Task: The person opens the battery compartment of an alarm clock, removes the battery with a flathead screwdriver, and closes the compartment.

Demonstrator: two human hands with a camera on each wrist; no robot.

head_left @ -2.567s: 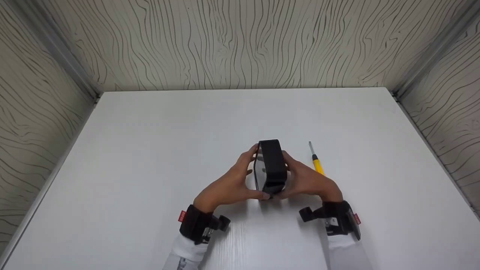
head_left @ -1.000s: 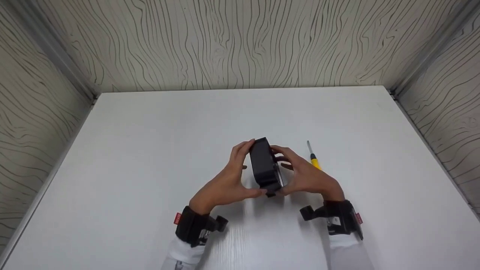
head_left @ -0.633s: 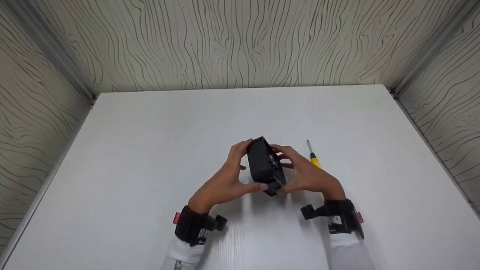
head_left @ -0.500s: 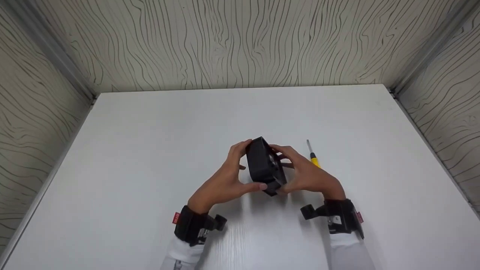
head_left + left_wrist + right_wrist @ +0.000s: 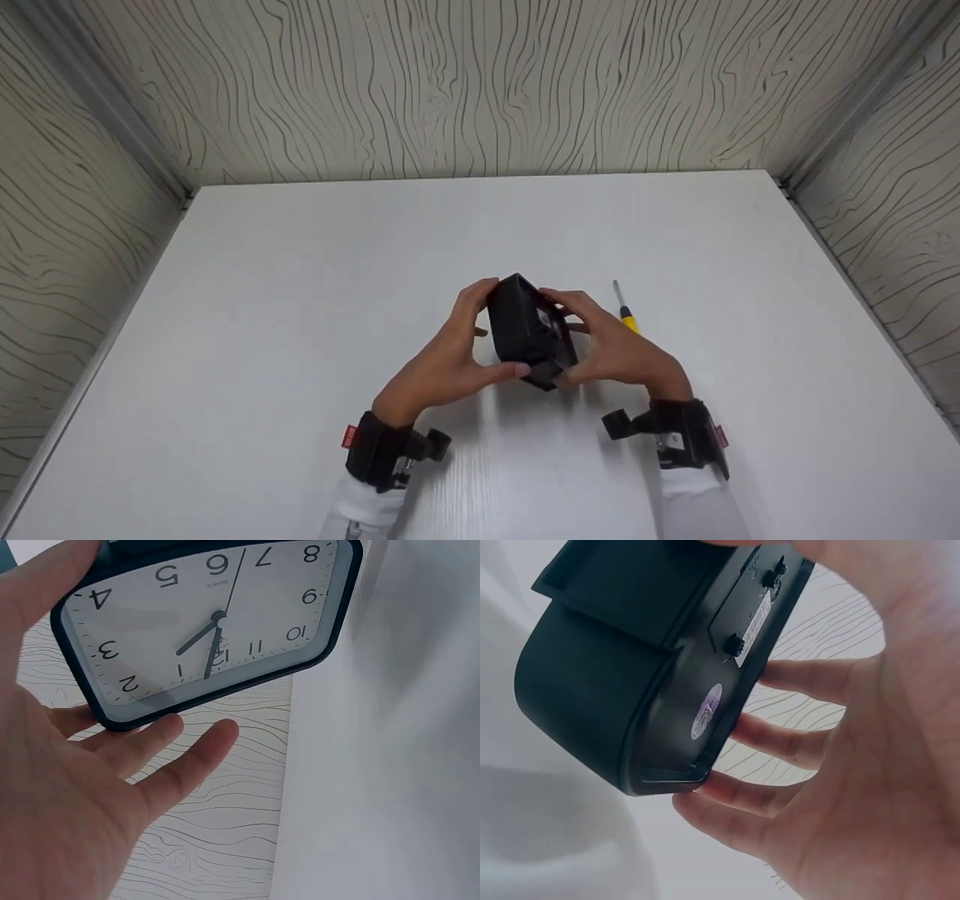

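Note:
A black desk clock is held between both hands above the white table. My left hand grips its left side, with the thumb at the near end and fingers at the far end. The white clock face is seen upside down in the left wrist view. From the right side my right hand holds the clock by its edges, thumb near and fingers far. Its black back shows two small knobs, a barcode label and an oval sticker.
A screwdriver with a yellow and black handle lies on the white table, just beyond the right forearm, which hides part of it. Wood-grain panels stand behind the table and at both sides.
Both hands have turned the clock: its face, earlier visible on the left in the head view, has gone out of sight and its back has come up on the right. The clock has shifted slightly left.

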